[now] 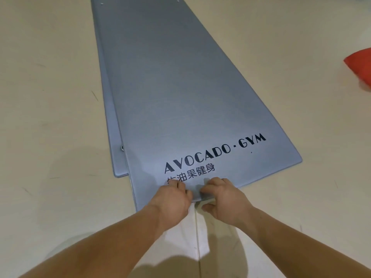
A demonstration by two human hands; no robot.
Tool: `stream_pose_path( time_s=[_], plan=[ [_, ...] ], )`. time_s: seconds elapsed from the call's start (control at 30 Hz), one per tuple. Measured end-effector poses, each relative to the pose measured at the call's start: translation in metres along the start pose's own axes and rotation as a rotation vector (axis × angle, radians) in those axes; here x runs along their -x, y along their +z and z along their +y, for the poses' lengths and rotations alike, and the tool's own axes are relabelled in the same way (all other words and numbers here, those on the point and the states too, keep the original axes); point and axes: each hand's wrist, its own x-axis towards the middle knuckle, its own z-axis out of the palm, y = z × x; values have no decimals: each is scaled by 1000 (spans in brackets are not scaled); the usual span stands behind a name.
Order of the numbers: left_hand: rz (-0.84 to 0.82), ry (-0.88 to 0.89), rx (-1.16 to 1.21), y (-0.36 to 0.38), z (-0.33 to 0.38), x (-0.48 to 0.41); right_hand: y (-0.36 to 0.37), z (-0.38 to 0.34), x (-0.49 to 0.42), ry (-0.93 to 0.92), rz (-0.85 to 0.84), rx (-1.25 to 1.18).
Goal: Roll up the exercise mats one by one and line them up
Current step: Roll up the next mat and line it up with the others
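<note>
Both hands, left hand (pixel 172 197) and right hand (pixel 224 199), pinch the near edge of the top mat (pixel 180 93), just below its printed logo (pixel 212 153).

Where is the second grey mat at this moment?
In the head view the second mat lies flat under the printed mat, showing only as a strip along its left side.

Two grey exercise mats were visible: an upper mat (pixel 180 87) and a lower mat (pixel 112 117). Two hands were counted, a left hand (pixel 172 199) and a right hand (pixel 224 199). Three metal eyelets (pixel 121 147) showed — one near, two far. One red object (pixel 360 65) appeared.
</note>
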Motion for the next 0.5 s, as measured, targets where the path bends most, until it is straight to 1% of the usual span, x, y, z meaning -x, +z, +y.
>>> stream_pose_path(
  time_s=[0.07, 0.13, 0.17, 0.3, 0.33, 0.4, 0.5],
  plan=[
    [3, 46, -14, -15, -21, 11, -3, -5, 3, -49, 85, 40],
    [44, 41, -56, -25, -52, 28, -7, -14, 1, -120, 211, 40],
    [38, 26, -70, -28, -70, 39, -10, -21, -1, -148, 260, 52],
    [-71, -38, -72, -35, -141, 99, -28, -66, -13, -204, 339, 92],
    [-98, -51, -79, -35, -154, 114, -30, -81, -15, -228, 341, 87],
    [-138, -75, -77, -33, -174, 142, -36, -109, -18, -261, 287, 44],
    [-195, -114, 39, -28, -184, 178, -48, -144, -18, -278, 112, 59]
  ],
)
